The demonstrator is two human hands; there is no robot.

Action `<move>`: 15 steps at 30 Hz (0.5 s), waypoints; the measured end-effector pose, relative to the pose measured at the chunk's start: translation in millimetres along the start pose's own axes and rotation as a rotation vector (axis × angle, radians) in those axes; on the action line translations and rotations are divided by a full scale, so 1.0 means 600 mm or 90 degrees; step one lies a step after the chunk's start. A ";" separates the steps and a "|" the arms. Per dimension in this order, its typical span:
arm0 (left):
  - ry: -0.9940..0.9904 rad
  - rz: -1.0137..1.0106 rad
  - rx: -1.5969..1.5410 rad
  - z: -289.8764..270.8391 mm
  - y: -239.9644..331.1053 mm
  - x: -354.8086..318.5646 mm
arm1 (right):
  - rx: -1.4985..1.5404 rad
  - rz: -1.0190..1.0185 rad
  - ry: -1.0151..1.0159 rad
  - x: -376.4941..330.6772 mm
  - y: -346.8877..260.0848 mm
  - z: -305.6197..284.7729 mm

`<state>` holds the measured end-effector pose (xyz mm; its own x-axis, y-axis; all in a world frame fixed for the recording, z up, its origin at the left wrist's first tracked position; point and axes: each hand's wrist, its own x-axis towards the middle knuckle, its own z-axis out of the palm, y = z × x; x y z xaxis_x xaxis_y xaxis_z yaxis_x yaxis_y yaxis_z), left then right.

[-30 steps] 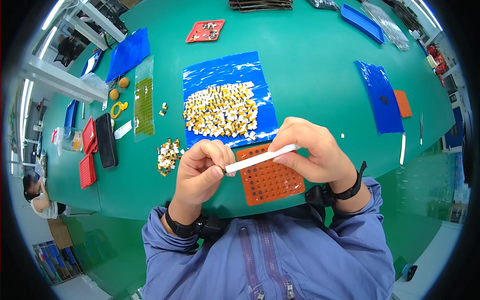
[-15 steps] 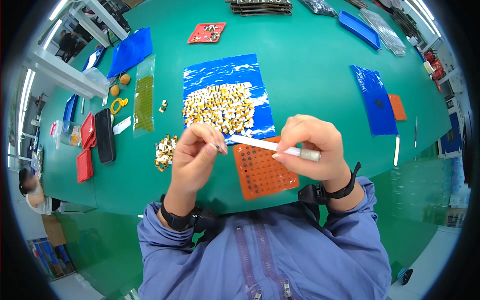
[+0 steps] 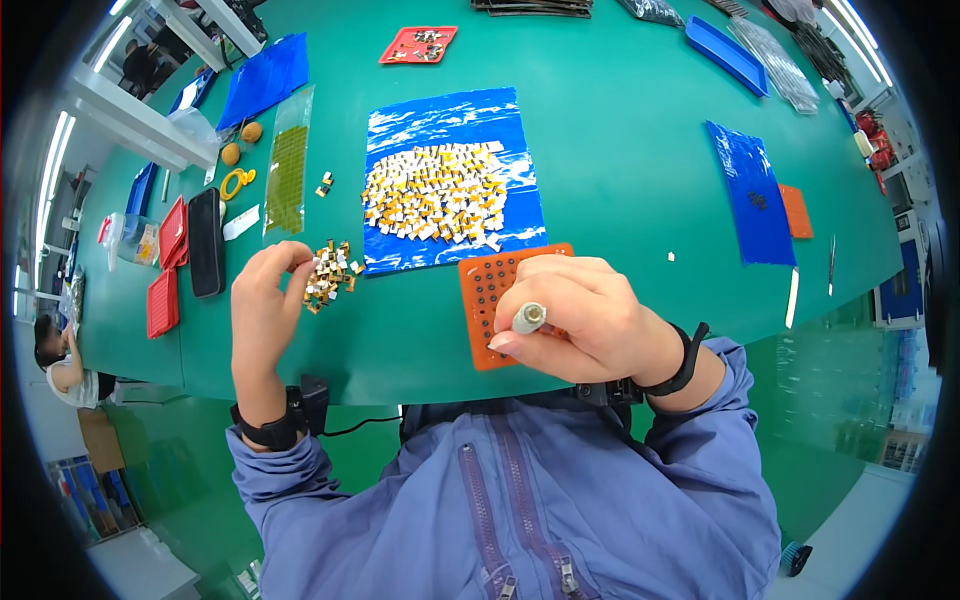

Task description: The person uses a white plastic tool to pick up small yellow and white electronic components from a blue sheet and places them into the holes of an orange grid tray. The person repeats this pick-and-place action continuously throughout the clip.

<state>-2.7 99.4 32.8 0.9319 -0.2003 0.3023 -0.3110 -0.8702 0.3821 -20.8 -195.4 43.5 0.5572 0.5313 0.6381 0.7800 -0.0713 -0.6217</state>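
Dozens of white-and-gold parts (image 3: 331, 276) lay by left hand (image 3: 264, 302), its pinch unclear; right hand (image 3: 588, 316), well apart, gripped pen-like tool (image 3: 530, 318) above orange tray (image 3: 471, 310). Parts looked light, stiff, best held by edges.

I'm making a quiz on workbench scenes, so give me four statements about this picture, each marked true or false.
1. The right hand holds a pale rod-shaped tool over the orange square tray. True.
2. The left hand is over the blue plastic sheet. False: the hand is at the small white-and-yellow heap left of the sheet.
3. The shallow red tray beyond the sheet holds small pieces. True.
4. The long black rectangular object lies right of the sheet. False: it lies left.
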 end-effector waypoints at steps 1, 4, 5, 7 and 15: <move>-0.010 0.026 0.029 -0.002 0.000 0.001 | -0.002 0.001 -0.008 0.000 0.000 -0.001; -0.051 0.086 0.066 -0.001 0.004 0.010 | 0.001 0.005 -0.009 0.001 -0.004 -0.005; -0.071 0.092 0.046 0.001 0.013 0.018 | 0.016 0.015 0.010 0.000 -0.002 -0.006; -0.116 0.129 0.010 0.009 0.037 0.035 | 0.047 0.034 0.049 -0.003 0.004 -0.011; -0.233 0.266 -0.073 0.119 0.104 0.109 | 0.320 0.152 0.296 -0.021 0.023 -0.049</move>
<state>51.8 -0.2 14.3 0.7228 -0.6780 0.1336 -0.6665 -0.6331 0.3936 -8.9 -228.1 40.5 0.8471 0.1282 0.5158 0.4581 0.3160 -0.8308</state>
